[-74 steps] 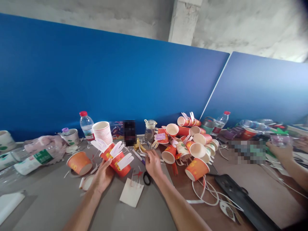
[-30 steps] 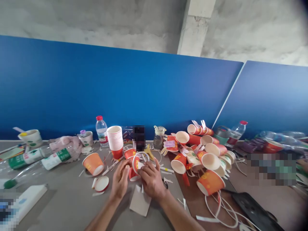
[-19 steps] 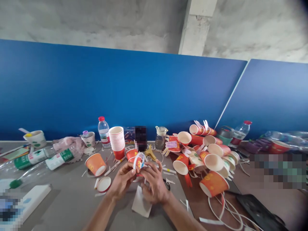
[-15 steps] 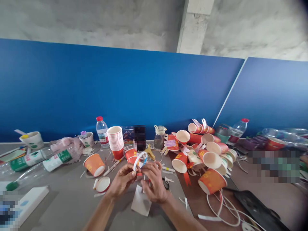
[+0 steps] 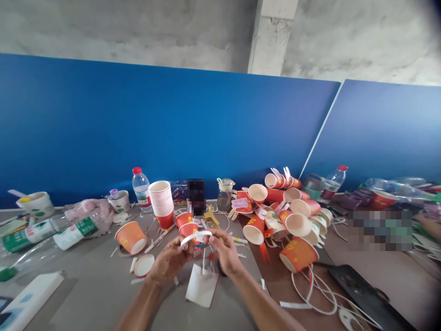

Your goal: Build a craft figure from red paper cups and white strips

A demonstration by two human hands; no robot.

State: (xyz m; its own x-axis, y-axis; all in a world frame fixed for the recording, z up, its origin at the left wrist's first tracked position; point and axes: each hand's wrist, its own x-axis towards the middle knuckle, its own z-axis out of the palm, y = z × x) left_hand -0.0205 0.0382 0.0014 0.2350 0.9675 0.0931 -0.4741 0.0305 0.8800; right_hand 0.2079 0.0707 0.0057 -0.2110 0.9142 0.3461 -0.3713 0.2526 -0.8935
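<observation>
A white strip (image 5: 197, 235), probably paper, bends in a shallow arc between my two hands. My left hand (image 5: 169, 258) pinches its left end, with the fingers curled. At the other end, my right hand (image 5: 224, 250) grips it between thumb and fingers. Just behind the strip stands a red paper cup (image 5: 185, 221) with a white band around it. Below the hands lies a white card (image 5: 202, 289), with a thin white strip reaching its top edge. Small red and blue bits behind my fingers are partly hidden.
A tall cup stack (image 5: 161, 202) and a water bottle (image 5: 140, 189) stand behind my left hand. An orange cup (image 5: 131, 237) lies tipped at the left. Heaped decorated cups (image 5: 298, 224), white cords (image 5: 320, 299) and a black flat object (image 5: 358, 292) occupy the right.
The white strip has gone from an upright loop to a wider, flatter arc. My right hand has opened out from its bunched position and now holds the strip's right end. The view has shifted slightly.
</observation>
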